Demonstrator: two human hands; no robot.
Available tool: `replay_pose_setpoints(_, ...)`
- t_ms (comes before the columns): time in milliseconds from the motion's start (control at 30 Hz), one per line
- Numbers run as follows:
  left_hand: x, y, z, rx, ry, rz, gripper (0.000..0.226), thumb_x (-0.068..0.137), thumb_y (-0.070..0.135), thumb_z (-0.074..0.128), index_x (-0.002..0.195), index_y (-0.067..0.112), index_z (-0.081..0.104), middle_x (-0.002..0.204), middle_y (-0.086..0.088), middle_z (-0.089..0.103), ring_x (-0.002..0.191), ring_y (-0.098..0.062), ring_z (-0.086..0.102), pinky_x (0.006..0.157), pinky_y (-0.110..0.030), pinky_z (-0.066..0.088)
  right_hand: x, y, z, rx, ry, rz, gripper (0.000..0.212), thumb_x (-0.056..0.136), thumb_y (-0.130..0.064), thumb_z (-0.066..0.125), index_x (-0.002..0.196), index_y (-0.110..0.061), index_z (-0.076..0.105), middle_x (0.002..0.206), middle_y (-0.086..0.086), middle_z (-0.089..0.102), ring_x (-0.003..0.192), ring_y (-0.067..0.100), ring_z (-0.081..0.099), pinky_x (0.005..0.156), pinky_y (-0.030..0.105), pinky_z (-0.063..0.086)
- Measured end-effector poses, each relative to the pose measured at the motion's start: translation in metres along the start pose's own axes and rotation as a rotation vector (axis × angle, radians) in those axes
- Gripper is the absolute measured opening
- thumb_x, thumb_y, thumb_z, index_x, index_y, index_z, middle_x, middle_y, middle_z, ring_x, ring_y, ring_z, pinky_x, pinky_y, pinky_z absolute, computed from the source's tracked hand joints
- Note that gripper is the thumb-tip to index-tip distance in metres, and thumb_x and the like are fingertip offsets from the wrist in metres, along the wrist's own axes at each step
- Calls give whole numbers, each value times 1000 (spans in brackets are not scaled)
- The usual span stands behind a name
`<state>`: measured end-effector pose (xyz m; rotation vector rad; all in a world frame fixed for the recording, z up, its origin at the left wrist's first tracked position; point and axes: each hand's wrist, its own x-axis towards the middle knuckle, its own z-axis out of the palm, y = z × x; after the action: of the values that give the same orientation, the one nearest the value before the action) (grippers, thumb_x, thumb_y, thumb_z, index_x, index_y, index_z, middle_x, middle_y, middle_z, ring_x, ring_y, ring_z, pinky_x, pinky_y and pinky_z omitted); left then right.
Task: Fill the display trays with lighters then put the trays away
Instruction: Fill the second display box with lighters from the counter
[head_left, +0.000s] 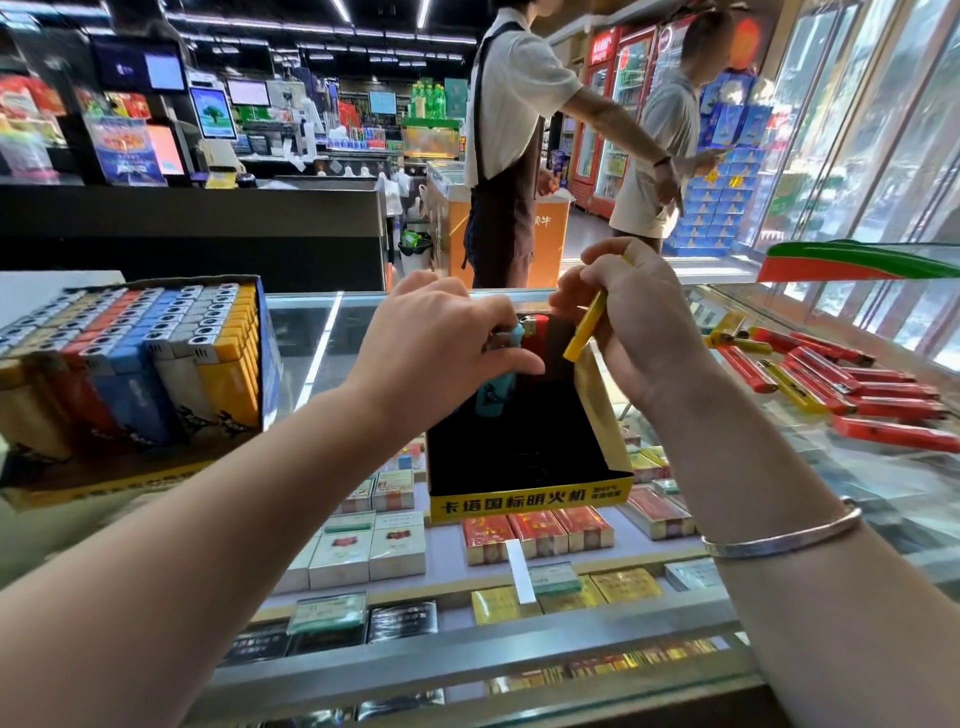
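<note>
Surface (322, 332) glass, carrying full tray (130, 364) at left, near-empty black tray (524, 467) centre, loose lighters (841, 384) waiting at right; left hand (441, 338) pinching blue lighter (496, 389) upright into back row beside red lighter (535, 335); right hand (634, 317) clasping yellow lighter (584, 327), likely next

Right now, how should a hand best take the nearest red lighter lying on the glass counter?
Pinch the red lighter across its long narrow sides near the middle, coming from above. It lies flat on the glass counter, apart from the other lighters, so both sides look free.
</note>
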<state>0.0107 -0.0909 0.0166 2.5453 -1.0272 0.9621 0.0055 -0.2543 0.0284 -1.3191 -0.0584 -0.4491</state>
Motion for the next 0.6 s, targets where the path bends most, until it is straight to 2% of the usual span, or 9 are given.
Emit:
replay_pose_setpoints(100, -1, 1, 3, -9, -6, -42, 54, 80, 60, 44, 105, 17, 66, 85, -9, 68, 84, -25, 61, 90, -37, 39, -1, 0, 0, -4, 2, -4, 20, 87, 3, 39, 83, -13, 52, 66, 3, 56, 58, 13, 59, 71, 34, 53)
replay_pose_setpoints(200, -3, 2, 6, -8, 1, -69, 50, 83, 56, 46, 115, 19, 57, 83, -7, 66, 82, -24, 61, 91, -37, 38, -1, 0, 0, -20, 2, -9, 20, 86, 3, 40, 83, -13, 52, 66, 4, 56, 61, 15, 58, 71, 34, 52)
replay_pose_setpoints(300, -3, 3, 6, 7, -17, -59, 45, 83, 54, 49, 111, 19, 54, 79, -6, 64, 80, -24, 59, 89, -37, 39, -2, -1, 0, -28, 3, -8, 20, 86, 2, 41, 83, -13, 52, 67, 3, 56, 66, 17, 58, 70, 34, 52)
replay_pose_setpoints(467, -1, -3, -1, 26, -55, 31, 31, 86, 45, 52, 95, 22, 71, 97, 1, 66, 96, -23, 52, 86, -37, 37, -2, -1, 1, -19, 2, 2, 19, 87, 2, 40, 84, -14, 51, 70, 7, 57, 67, 20, 59, 69, 33, 53)
replay_pose_setpoints(533, -2, -2, 0, -16, -124, 58, 30, 90, 39, 50, 101, 22, 71, 101, -1, 64, 98, -23, 52, 85, -36, 40, -3, -1, 1, -15, -2, 1, 18, 87, 1, 42, 84, -14, 51, 70, 6, 57, 67, 20, 59, 65, 31, 53)
replay_pose_setpoints(600, -1, -1, 0, -42, -157, 66, 36, 89, 43, 46, 110, 22, 66, 104, 0, 63, 101, -22, 55, 88, -37, 42, -3, -1, 1, -11, 1, -2, 17, 88, 0, 42, 84, -14, 52, 68, 6, 57, 65, 20, 60, 63, 30, 53)
